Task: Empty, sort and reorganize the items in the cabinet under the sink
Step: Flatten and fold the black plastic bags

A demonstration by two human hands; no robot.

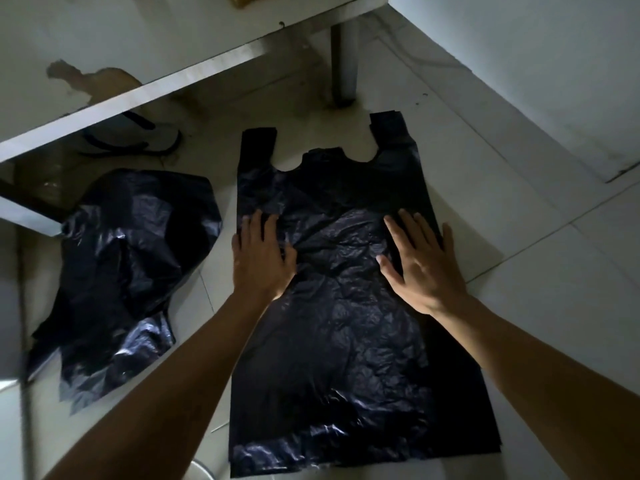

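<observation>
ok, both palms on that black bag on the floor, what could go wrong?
1. The flat black bag lies on smooth floor tiles; under the left hand and right hand it may slide or bunch instead of flattening.
2. The crumpled black bag lies close by the left forearm; a sweep could drag it over.
3. Dim light could hide creases or tears in it.

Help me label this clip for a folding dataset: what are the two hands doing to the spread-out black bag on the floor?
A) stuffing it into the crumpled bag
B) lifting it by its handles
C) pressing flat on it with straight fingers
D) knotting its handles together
C: the left hand and the right hand both lie palm down with straight fingers on the spread-out black bag, whose handles lie untouched beyond them.
</observation>
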